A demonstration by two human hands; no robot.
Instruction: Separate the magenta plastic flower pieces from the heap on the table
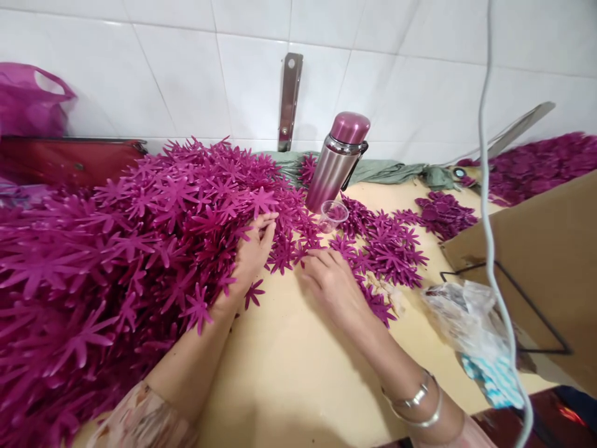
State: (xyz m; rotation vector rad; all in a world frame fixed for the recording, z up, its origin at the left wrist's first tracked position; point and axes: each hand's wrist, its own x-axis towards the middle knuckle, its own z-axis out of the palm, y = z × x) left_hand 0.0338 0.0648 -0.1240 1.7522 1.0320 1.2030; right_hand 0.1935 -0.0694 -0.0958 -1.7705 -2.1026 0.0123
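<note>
My left hand (257,244) is at the right side of a big heap of magenta star-shaped flower pieces (168,193). Its fingers are bent together, with one flower piece (261,201) right above them; what they hold, if anything, is hidden. To the right, my right hand (330,283) is low over the table with curled fingers, at the edge of a thin scatter of the same pieces (282,254). Its fingertips are mostly hidden, so any small thing in them cannot be made out. One loose flower piece (254,294) lies beside my left wrist.
Behind the hands stand a pink and silver flask (329,165) and a clear plastic cup (334,214). More flower pieces (392,252) lie at right, near a cardboard box (536,267) and a clear plastic bag (466,314). A white cable (487,218) hangs in front.
</note>
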